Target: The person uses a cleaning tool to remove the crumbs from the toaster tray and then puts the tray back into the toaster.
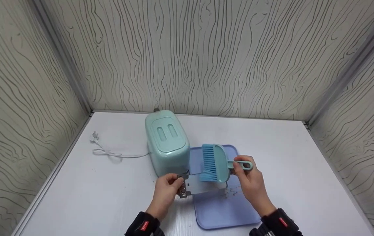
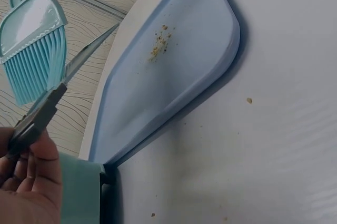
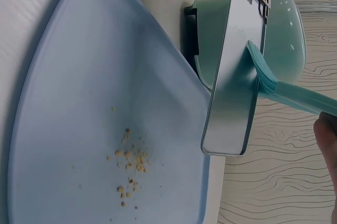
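My left hand pinches the dark end of a flat metal crumb tray, which is held above a blue plastic tray. In my right hand is the handle of a small turquoise brush. Its bristles touch the metal surface in the right wrist view. Below, crumbs lie scattered on the blue tray. A mint-green toaster with a lid over its top stands just beyond my left hand.
The toaster's white cord runs left across the white table to a plug. Loose crumbs dot the tabletop beside the blue tray. Wood-patterned panels wall in the back and sides.
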The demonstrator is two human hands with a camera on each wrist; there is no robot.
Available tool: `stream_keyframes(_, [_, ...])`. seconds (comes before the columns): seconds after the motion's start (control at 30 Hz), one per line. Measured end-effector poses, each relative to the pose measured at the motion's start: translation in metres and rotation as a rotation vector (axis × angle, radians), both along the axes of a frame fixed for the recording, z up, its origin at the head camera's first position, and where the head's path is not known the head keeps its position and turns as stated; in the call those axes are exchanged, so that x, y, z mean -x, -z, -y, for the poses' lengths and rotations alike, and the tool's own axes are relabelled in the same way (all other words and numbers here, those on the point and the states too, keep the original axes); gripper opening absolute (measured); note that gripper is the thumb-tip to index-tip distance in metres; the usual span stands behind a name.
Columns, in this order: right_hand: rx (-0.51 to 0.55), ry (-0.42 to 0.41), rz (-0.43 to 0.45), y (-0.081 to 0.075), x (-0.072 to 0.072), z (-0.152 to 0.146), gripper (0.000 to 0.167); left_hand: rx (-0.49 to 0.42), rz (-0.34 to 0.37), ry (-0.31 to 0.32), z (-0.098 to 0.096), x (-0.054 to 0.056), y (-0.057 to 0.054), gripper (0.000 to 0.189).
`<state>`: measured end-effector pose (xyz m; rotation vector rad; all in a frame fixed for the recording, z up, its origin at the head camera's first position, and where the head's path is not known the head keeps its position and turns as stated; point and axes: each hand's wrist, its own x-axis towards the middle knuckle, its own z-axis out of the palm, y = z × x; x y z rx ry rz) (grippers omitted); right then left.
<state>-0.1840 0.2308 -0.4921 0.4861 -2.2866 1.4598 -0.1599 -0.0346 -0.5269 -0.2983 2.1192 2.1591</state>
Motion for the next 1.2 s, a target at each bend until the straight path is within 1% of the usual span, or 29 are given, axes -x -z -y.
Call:
stream_keyframes(0.27, [-0.008,0.054,0.005,0.003,0.003,-0.015,0.017,0.003,-0.025,-0.008,0.002,0.0,0.002,0.01])
stream_keyframes(0.37, [-0.032,0.091,-0.026,0.006,0.006,-0.02,0.016,0.016,-0.025,-0.016,0.005,0.0,0.003,0.011])
stream_keyframes(0.47, [-0.081,0.132,-0.076,0.01,0.008,-0.025,0.017,0.025,-0.027,-0.027,0.007,0.0,0.004,0.011])
stream_keyframes(0.57, [-0.107,0.152,-0.097,0.012,0.009,-0.028,0.017,0.032,-0.033,-0.03,0.007,0.0,0.005,0.011])
stream_keyframes(0.77, [-0.089,0.148,-0.102,0.011,0.007,-0.029,0.017,0.04,-0.054,-0.041,0.008,-0.001,0.006,0.012])
stream_keyframes(0.93, [-0.103,0.16,-0.118,0.014,0.008,-0.03,0.017,0.057,-0.061,-0.04,0.008,-0.001,0.006,0.013])
stream_keyframes(1.07, [-0.113,0.177,-0.113,0.016,0.009,-0.031,0.015,0.075,-0.068,-0.039,0.009,-0.001,0.006,0.013])
stream_keyframes(1.2, [-0.114,0.198,-0.093,0.017,0.009,-0.033,0.013,0.071,-0.067,-0.037,0.009,-0.001,0.005,0.013])
